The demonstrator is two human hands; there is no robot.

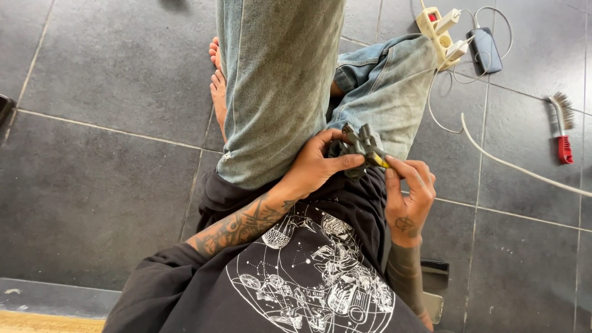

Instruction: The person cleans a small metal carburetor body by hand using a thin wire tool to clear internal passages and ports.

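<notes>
Head view, looking straight down over my lap onto dark grey stone floor tiles (92, 185). My faded blue jeans (277, 80) run up the middle, with my bare foot (217, 86) showing at their left edge. My left hand (317, 163) is closed around a small dark grey metal part with several prongs (357, 148), thumb laid across its front, holding it just above my lap against the black printed shirt (308, 277). My right hand (407, 194) meets it from the other side, fingertips pinched narrow on a slim yellow-tipped tool (379, 161) that touches the part. Farther right on the floor lie a cream power strip with plugs (439, 31), a dark phone (485, 49), a white cable (505, 163) and a red-handled brush (562, 129).
</notes>
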